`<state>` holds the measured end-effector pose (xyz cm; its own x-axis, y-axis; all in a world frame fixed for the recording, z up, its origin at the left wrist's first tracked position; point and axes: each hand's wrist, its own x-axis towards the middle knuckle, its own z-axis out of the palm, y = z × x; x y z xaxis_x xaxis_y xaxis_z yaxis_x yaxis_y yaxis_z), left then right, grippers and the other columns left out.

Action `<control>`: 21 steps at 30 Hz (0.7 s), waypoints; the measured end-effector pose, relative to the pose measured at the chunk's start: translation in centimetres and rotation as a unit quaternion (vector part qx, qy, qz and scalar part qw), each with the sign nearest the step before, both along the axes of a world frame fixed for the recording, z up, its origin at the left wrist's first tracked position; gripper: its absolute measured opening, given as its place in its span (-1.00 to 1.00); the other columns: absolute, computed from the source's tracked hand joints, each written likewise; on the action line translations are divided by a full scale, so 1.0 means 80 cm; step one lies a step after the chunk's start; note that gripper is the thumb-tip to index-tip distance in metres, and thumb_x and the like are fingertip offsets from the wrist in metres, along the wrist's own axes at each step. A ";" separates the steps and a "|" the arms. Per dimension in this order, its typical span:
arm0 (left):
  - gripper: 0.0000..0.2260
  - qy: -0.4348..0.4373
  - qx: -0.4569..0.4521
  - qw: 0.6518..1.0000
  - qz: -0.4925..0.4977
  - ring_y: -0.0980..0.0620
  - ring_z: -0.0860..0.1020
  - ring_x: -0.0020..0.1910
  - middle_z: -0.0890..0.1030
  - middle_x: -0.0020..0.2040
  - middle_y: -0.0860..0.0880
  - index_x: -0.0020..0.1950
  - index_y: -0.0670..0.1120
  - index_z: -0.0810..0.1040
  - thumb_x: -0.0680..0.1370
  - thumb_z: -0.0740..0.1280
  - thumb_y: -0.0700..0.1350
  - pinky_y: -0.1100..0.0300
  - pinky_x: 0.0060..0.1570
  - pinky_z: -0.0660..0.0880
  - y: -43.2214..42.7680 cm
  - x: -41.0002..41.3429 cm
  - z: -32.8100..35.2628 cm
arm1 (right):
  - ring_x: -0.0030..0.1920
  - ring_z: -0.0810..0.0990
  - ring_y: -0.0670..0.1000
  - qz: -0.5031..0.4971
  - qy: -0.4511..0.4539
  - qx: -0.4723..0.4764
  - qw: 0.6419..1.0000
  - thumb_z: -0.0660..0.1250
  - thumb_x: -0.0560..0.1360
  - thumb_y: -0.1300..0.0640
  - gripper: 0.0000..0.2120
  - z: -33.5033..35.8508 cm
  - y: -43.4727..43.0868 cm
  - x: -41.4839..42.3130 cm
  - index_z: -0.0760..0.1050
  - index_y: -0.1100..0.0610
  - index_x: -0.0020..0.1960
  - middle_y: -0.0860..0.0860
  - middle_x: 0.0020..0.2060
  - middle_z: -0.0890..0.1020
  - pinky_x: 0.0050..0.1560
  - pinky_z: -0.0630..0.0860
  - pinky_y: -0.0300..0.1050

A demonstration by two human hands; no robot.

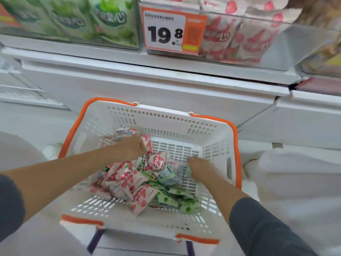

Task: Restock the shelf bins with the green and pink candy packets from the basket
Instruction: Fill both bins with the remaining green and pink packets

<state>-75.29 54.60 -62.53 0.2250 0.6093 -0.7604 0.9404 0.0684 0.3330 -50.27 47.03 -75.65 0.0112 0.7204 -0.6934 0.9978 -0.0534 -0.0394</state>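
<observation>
A white basket [171, 117] with orange handles stands below me, holding a heap of pink candy packets [127, 180] and green candy packets [166, 197]. My left hand [132, 146] reaches into the far left of the heap, its fingers curled on a pink packet [147, 143]. Over on the heap's right side, my right hand [198, 166] lies with fingers down among green packets [168, 175]; whether it holds one is hidden. Above, the left shelf bin [70, 17] holds green packets and the right bin [239, 36] holds pink ones.
An orange price tag [173, 31] reading 19.8 hangs between the two bins. A white shelf front [147, 85] runs behind the basket. White-clad knees [295, 182] flank the basket on both sides.
</observation>
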 end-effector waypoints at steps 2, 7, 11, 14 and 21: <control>-0.71 -0.025 0.024 0.999 -0.022 -0.05 0.59 0.00 0.56 0.16 -0.08 0.32 -0.14 0.47 0.60 0.24 -0.19 0.20 -0.12 0.50 0.001 0.001 0.003 | -0.04 0.55 0.06 -0.132 0.080 -0.047 0.987 0.37 0.46 0.19 -0.56 0.040 0.034 -0.007 0.40 0.23 0.30 0.12 0.11 0.52 -0.20 0.46 -0.15; -0.42 -0.212 0.155 0.964 -0.042 0.00 0.33 0.44 0.34 0.48 0.03 0.52 0.01 0.26 0.55 0.38 0.06 0.07 0.39 0.31 0.012 0.009 0.052 | -0.30 0.58 -0.07 -0.417 0.418 -0.260 0.764 0.19 0.63 0.10 -0.84 0.212 0.119 -0.046 0.48 0.17 0.03 0.04 -0.16 0.55 -0.35 0.57 -0.26; -0.71 -0.290 0.290 0.907 0.100 -0.11 0.58 -0.07 0.61 -0.06 -0.10 0.13 -0.12 0.51 0.58 0.31 0.08 -0.05 -0.05 0.49 0.052 -0.017 0.121 | -0.39 0.51 0.05 -0.397 0.472 -0.185 0.765 -0.12 0.52 -0.43 -0.24 0.324 0.157 -0.082 0.50 0.21 -0.01 0.19 -0.22 0.64 -0.40 0.45 -0.22; -0.65 -0.310 0.348 0.865 0.184 0.00 0.44 -0.32 0.47 -0.31 0.00 -0.05 -0.14 0.46 0.59 0.25 0.17 0.09 -0.31 0.31 0.078 -0.053 0.174 | -0.29 0.56 0.09 -0.353 0.512 -0.032 0.783 -0.13 0.48 -0.49 -0.20 0.377 0.175 -0.120 0.49 0.20 -0.01 0.16 -0.15 0.60 -0.27 0.45 -0.11; -0.62 -0.313 0.438 0.811 0.228 0.06 0.41 -0.22 0.44 -0.20 0.02 -0.03 -0.16 0.43 0.66 0.07 0.14 0.15 -0.20 0.24 0.105 -0.129 0.255 | -0.22 0.49 0.06 -0.160 0.515 0.256 0.802 0.48 0.38 -0.13 -0.55 0.422 0.210 -0.249 0.49 0.26 -0.10 0.12 -0.27 0.46 -0.19 0.52 0.09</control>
<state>-85.61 62.97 -42.10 -0.0010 0.9825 0.1861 0.5116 -0.1594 0.8443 -70.21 63.83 -41.90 -0.1369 0.9883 -0.0676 0.3599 -0.0139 -0.9329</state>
